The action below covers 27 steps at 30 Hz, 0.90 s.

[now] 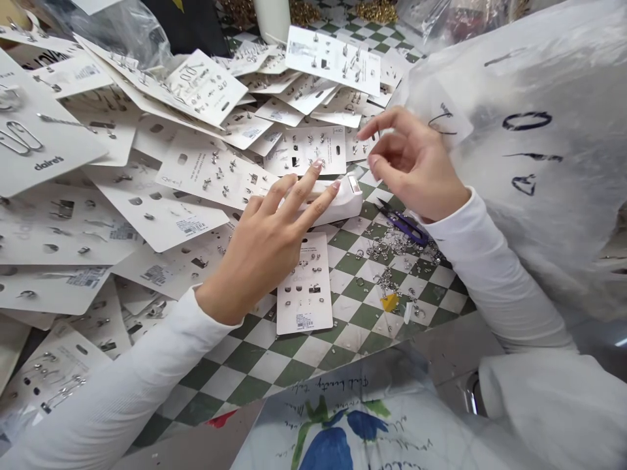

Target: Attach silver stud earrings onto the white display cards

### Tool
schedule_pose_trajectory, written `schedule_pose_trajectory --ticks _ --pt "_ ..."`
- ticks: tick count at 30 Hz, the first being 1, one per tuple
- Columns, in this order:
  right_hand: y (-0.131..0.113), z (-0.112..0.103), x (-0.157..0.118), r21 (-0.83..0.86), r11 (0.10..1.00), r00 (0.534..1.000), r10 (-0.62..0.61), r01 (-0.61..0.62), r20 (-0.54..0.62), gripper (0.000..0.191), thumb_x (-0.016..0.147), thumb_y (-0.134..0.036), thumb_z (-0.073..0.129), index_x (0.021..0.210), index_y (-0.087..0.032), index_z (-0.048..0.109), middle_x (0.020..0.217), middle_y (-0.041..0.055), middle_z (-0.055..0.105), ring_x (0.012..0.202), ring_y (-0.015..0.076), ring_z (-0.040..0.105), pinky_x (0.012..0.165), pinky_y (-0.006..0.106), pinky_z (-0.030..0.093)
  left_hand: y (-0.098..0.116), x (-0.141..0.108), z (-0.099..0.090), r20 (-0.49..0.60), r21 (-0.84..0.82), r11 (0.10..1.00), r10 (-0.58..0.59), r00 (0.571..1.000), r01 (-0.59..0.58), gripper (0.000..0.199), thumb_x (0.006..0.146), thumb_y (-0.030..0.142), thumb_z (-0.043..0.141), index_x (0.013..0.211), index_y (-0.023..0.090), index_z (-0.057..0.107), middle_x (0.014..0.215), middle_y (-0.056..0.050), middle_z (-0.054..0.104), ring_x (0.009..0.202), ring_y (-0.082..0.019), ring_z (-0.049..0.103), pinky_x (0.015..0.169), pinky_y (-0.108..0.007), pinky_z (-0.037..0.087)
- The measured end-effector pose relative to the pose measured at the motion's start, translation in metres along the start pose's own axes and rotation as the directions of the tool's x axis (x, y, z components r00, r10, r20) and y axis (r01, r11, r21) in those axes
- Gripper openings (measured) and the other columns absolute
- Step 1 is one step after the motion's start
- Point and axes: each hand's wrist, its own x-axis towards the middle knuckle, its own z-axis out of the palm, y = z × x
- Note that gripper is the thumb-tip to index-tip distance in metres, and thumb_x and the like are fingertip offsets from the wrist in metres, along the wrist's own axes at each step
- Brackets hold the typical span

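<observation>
Tape dispenser [345,202]: lying on the table [353,334]. From it, seeing piled jewellery cards [142,189] between 9 and 10 o'clock; spreading the left hand [267,251] wide over it; seeing one card [304,307] at 7, loose rings [386,277] at 5, purple-handled snips [410,230] toward 4; curling the right hand [416,170] at 2, thumb and forefinger narrowly parted.
</observation>
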Motion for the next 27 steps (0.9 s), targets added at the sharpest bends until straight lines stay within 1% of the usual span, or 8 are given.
schedule_pose_trajectory --ticks 2,6,7,10,13,16,21,27 --pt "-0.002 -0.002 0.0 -0.052 0.998 0.998 -0.036 0.034 -0.043 0.021 0.082 -0.013 0.071 0.093 -0.027 0.06 0.071 -0.0013 0.058 0.06 0.0175 0.049 0.052 0.034 0.037 0.0 0.0 0.0 0.0 0.012 1.0 0.0 1.0 0.0 0.076 0.093 -0.003 0.035 0.163 0.027 0.028 0.17 -0.01 0.024 0.147 -0.04 0.04 0.1 -0.06 0.05" --pt "-0.003 0.002 -0.001 -0.205 0.975 0.988 0.059 -0.087 -0.14 0.014 0.091 -0.018 0.066 0.081 -0.024 0.059 0.057 -0.0043 0.05 0.052 0.0147 0.042 0.053 0.034 0.034 0.001 0.001 0.001 -0.004 0.036 0.999 0.008 1.0 -0.008 0.077 0.093 -0.003 0.035 0.163 0.029 0.026 0.169 -0.01 0.025 0.147 -0.039 0.04 0.1 -0.058 0.051" --pt "-0.003 0.005 -0.002 -0.256 0.961 0.985 0.067 -0.106 -0.16 0.021 0.096 -0.023 0.063 0.076 -0.023 0.059 0.054 -0.0044 0.047 0.05 0.014 0.04 0.054 0.034 0.033 0.001 0.001 0.001 -0.005 0.04 0.999 0.008 1.0 -0.007 0.077 0.094 -0.002 0.036 0.163 0.029 0.025 0.169 -0.01 0.026 0.147 -0.039 0.04 0.1 -0.058 0.051" --pt "-0.002 0.012 -0.004 -0.34 0.936 0.994 0.071 -0.095 -0.082 0.041 0.101 -0.033 0.062 0.062 -0.023 0.057 0.052 -0.0041 0.043 0.05 0.0132 0.036 0.056 0.034 0.034 0.001 0.001 0.0 -0.001 0.052 0.999 0.009 1.0 -0.009 0.074 0.095 -0.002 0.036 0.162 0.027 0.028 0.169 -0.012 0.027 0.147 -0.039 0.041 0.101 -0.058 0.051" --pt "0.0 0.015 -0.004 -0.321 0.945 0.998 0.05 -0.058 -0.034 0.037 0.097 -0.023 0.066 0.061 -0.023 0.054 0.055 -0.0044 0.045 0.051 0.0133 0.038 0.057 0.033 0.036 0.001 0.001 0.001 -0.009 0.064 0.998 0.018 1.0 -0.018 0.07 0.096 -0.002 0.036 0.161 0.023 0.032 0.168 -0.014 0.029 0.145 -0.04 0.042 0.101 -0.058 0.051" --pt "-0.001 0.013 -0.005 -0.318 0.947 0.998 0.024 -0.042 -0.06 0.035 0.092 -0.014 0.066 0.062 -0.023 0.05 0.059 -0.0033 0.048 0.054 0.0139 0.04 0.059 0.032 0.038 0.0 0.001 0.003 -0.027 0.087 0.996 0.034 0.999 -0.031 0.069 0.096 -0.003 0.037 0.16 0.02 0.033 0.167 -0.015 0.03 0.144 -0.04 0.044 0.101 -0.057 0.053" --pt "-0.009 0.01 -0.007 -0.443 0.895 0.997 0.038 -0.061 -0.061 0.036 0.086 -0.015 0.066 0.06 -0.024 0.043 0.056 -0.0031 0.046 0.053 0.0143 0.04 0.057 0.032 0.037 -0.003 0.002 0.003 -0.043 0.112 0.992 0.061 0.997 -0.056 0.067 0.097 -0.002 0.04 0.16 0.02 0.033 0.167 -0.014 0.032 0.14 -0.04 0.047 0.1 -0.058 0.053" --pt "-0.017 0.015 -0.012 -0.56 0.828 0.997 -0.022 -0.02 -0.069 0.031 0.083 -0.014 0.059 0.06 -0.023 0.042 0.055 -0.0037 0.044 0.054 0.0131 0.038 0.061 0.033 0.035 -0.004 0.002 0.002 -0.051 0.107 0.992 0.071 0.996 -0.065 0.066 0.097 -0.002 0.042 0.159 0.019 0.035 0.166 -0.014 0.034 0.138 -0.039 0.049 0.099 -0.057 0.053"
